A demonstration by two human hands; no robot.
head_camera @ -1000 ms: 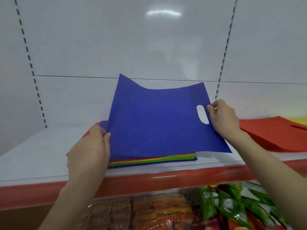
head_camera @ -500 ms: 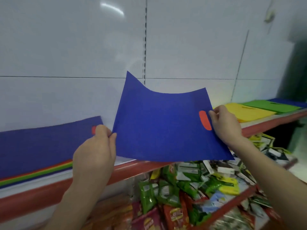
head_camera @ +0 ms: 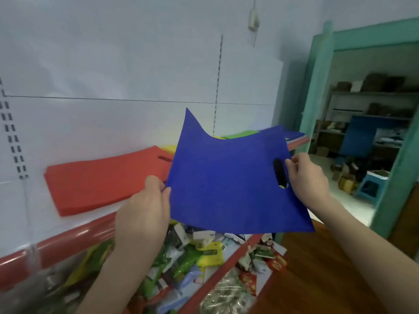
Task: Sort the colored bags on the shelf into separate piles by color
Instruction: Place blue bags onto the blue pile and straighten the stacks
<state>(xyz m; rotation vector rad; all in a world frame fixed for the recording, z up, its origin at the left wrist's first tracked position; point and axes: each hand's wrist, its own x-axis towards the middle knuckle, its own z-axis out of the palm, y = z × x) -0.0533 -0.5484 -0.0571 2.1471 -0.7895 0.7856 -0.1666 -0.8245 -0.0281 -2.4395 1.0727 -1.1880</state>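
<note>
Red bags lie in a flat pile at the left of the shelf, long side along the white back panel, a handle slot near the right end. The shelf has a white top and a red front rim.

The left hand pinches the left edge of the blue bag, thumb on the near face and fingers curled behind. The bag hangs in the air in front of the shelf, clear of every pile, its broad face turned to the camera. Its long axis runs left to right, and the cut-out handle is at the right end, pointing towards the doorway. The top edge sags between two raised corners.

The right hand grips the right edge just beside the handle, fingers clamped on the fabric.

Behind the bag, a yellow pile, a green pile and a blue pile follow along the shelf. Snack packets crowd the lower shelf. At the right, a green door frame opens on a storeroom with racks and a blue stool
</note>
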